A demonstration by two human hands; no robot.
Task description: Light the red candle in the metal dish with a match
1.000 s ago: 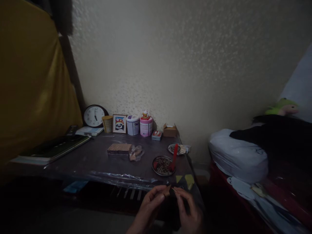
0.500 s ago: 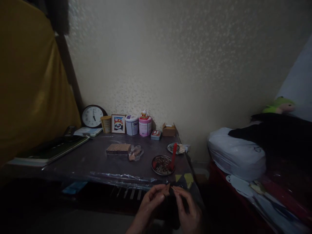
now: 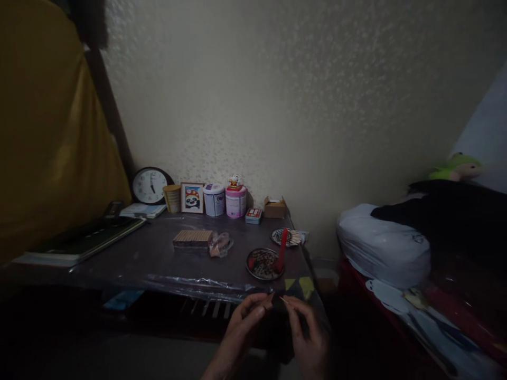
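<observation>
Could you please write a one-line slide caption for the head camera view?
Left hand and right hand pinch small items together before a dim table with a bowl.

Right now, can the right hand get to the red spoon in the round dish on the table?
Probably yes. The right hand pinches a thin stick at the table edge; the red spoon stands just beyond, nothing between.

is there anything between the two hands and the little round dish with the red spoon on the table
Nothing visible stands between them. The left hand and right hand pinch small items just below the table edge; the round dish sits directly above, with only bare plastic-covered tabletop between.
</observation>
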